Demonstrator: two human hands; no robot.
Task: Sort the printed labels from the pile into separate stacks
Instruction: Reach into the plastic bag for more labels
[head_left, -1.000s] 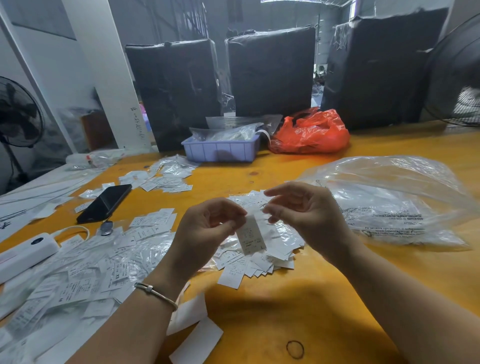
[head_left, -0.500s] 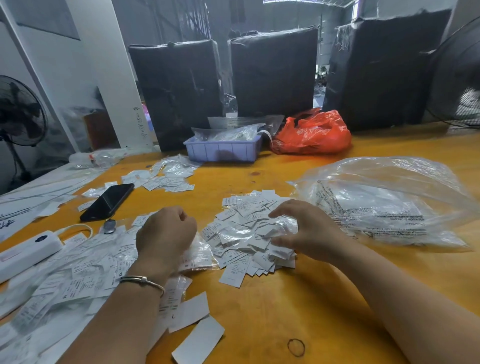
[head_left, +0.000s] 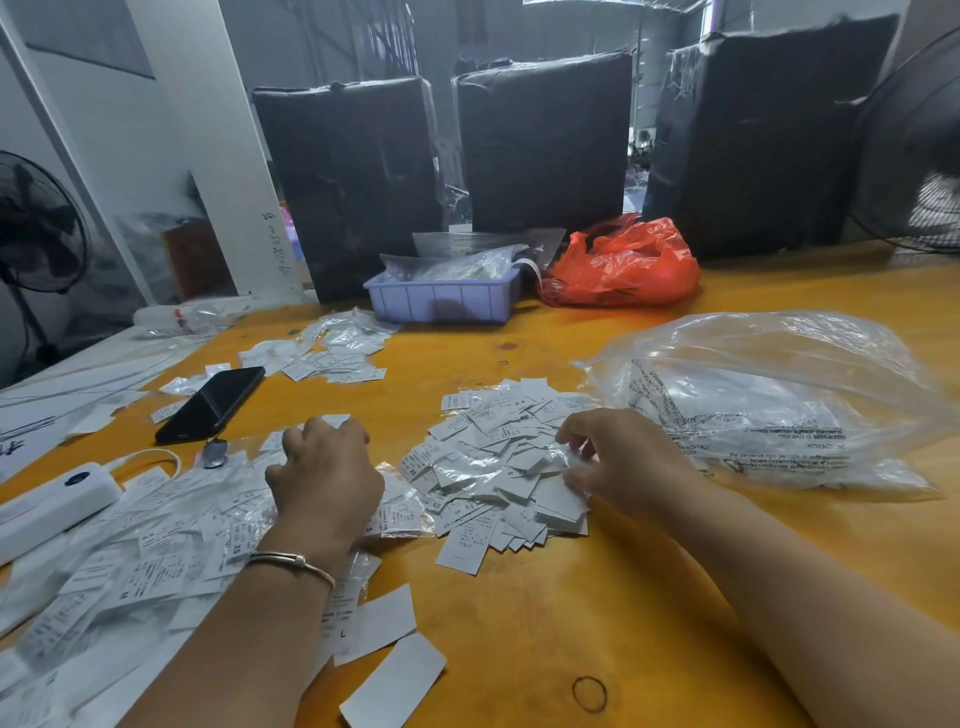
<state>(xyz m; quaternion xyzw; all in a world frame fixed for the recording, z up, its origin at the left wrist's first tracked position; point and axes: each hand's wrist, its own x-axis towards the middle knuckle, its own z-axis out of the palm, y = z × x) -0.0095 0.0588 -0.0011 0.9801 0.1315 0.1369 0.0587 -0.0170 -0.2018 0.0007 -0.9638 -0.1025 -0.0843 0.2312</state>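
The main pile of small white printed labels (head_left: 488, 467) lies in the middle of the orange table (head_left: 649, 597), some under clear film. My right hand (head_left: 628, 462) is at the pile's right edge, its bent, spread fingers touching the labels and film. A wider spread of sorted labels (head_left: 156, 545) covers the table's left side. My left hand (head_left: 324, 478) rests knuckles-up on it, fingers curled under; whatever they hold is hidden. A further stack of labels (head_left: 332, 351) lies at the back left.
A black phone (head_left: 210, 402) and a white power bank (head_left: 52, 501) lie at the left. A large clear plastic bag (head_left: 779, 400) fills the right. At the back stand a purple tray (head_left: 441, 299) and an orange bag (head_left: 623, 267). A rubber band (head_left: 589, 693) lies near the front.
One second ago both hands held one label up over the pile. My left hand has since dropped onto the left spread, and my right hand has gone down to the main pile.
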